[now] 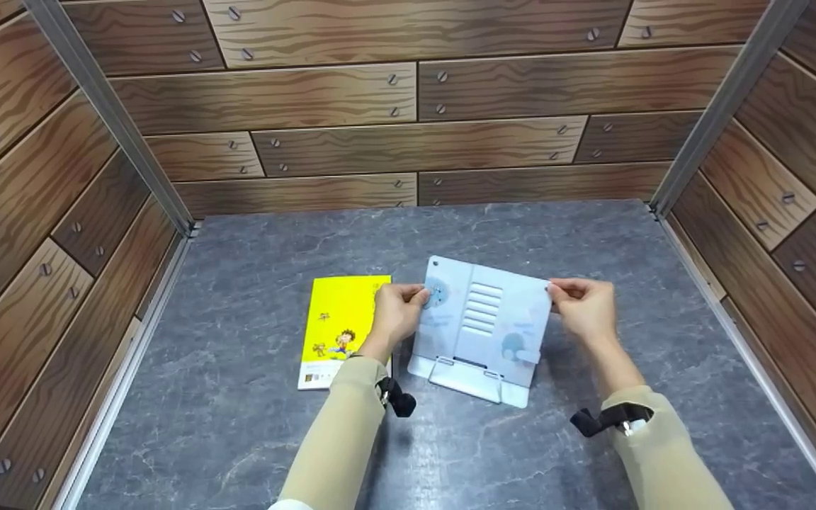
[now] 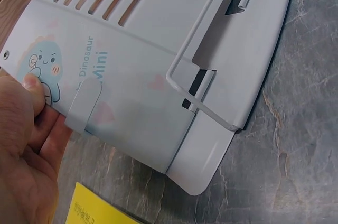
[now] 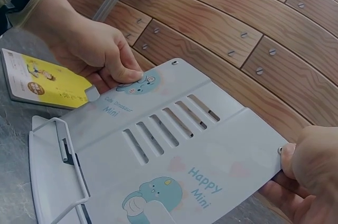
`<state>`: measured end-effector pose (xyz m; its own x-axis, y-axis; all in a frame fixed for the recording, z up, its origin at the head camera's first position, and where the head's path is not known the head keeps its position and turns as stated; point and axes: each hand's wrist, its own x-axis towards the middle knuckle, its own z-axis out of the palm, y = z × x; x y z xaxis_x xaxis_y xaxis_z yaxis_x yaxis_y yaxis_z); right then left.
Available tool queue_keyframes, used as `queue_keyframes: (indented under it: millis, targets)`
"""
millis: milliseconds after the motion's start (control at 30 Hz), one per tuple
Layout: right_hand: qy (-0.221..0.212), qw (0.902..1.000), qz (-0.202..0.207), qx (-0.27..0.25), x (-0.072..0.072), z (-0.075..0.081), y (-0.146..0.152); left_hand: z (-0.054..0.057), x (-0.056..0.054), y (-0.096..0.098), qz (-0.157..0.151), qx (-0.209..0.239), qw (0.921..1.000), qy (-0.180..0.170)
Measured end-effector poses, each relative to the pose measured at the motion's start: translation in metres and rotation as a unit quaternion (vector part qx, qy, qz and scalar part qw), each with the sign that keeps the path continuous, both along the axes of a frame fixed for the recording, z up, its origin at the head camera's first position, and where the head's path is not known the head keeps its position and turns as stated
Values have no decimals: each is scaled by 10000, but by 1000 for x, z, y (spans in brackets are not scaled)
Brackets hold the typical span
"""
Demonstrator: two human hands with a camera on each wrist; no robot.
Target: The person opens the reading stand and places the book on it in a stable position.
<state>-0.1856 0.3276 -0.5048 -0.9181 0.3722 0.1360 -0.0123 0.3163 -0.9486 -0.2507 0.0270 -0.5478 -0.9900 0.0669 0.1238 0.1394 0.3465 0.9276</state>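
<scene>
A pale blue book stand [image 1: 482,297] with a row of slots, dinosaur prints and a wire page holder is held tilted above the table. My left hand [image 1: 399,308] pinches its left edge between thumb and fingers, beside a dinosaur print [image 2: 43,65]. At the opposite edge, near the upper corner, my right hand [image 1: 587,308] pinches the panel with the thumb in front. The folded wire [image 3: 74,166] lies over the ledge at the stand's lower end. To the left lies a yellow book [image 1: 337,319] with a cartoon child on its cover, partly hidden by my left hand and forearm.
The grey marbled tabletop [image 1: 252,439] extends around both items. Wood-patterned walls [image 1: 408,92] rise at the back and both sides, with metal corner posts [image 1: 110,106] between them. A metal rail [image 1: 769,404] runs along the right edge.
</scene>
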Motion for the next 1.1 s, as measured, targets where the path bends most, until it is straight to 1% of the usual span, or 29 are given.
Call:
queue_keyframes:
  millis: [167,367,467,633,733,933,1100]
  targets:
    - [5,10000,21,36,-3,0,2,-2,3,1,35,37,10000,21]
    - [-158,9996,-10,217,-6,3,3,-2,4,2,49,142,9999,68]
    - [-210,9995,-10,247,-8,4,3,-2,6,2,71,147,9999,34]
    - [-335,9991,-68,260,-12,4,5,-2,9,3,97,126,9997,-159]
    - [-341,9991,-62,224,-15,5,6,-3,9,3,113,134,9996,-223]
    - [-373,9991,-56,207,-19,6,6,-4,10,2,157,121,9997,-123]
    - [-262,9996,51,114,-21,6,3,-6,10,1,258,76,9996,-18]
